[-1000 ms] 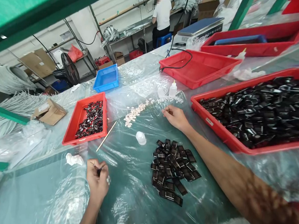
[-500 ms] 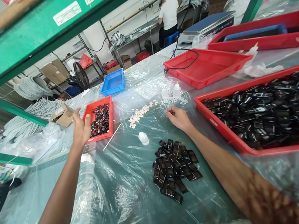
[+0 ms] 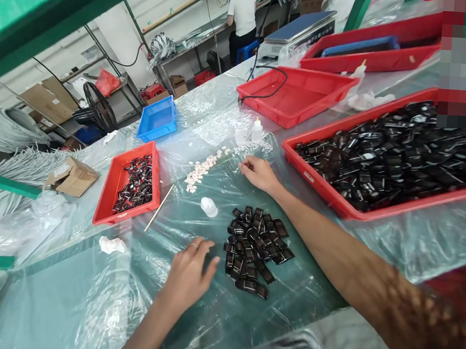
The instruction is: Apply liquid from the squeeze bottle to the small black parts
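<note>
My left hand (image 3: 192, 271) reaches over the plastic-covered table with its fingers apart and nothing in them. Its fingertips point toward a pile of flat, dark, glossy plastic pieces (image 3: 254, 244), just short of it. Farther off, my right hand (image 3: 260, 173) rests with fingers curled and pressed together; whatever they pinch, if anything, is too small to make out. Close beside it lie small pale pieces (image 3: 204, 167) in a loose row and tiny white bits (image 3: 254, 147). Between the hands is a small white rounded container (image 3: 209, 207).
A red tray (image 3: 155, 204) of small dark parts stands left, with a thin wooden stick (image 3: 159, 208) alongside. At right, a large red tray (image 3: 339, 208) holds many black pieces. White squeeze bottle (image 3: 256, 130), blue tray (image 3: 156, 137) and another red tray (image 3: 287, 120) stand farther back.
My left hand has moved from beside the small-parts tray, right and nearer to me, to the dark pile. My right hand stays near the pale pieces, fingers curled. The view has shifted.
</note>
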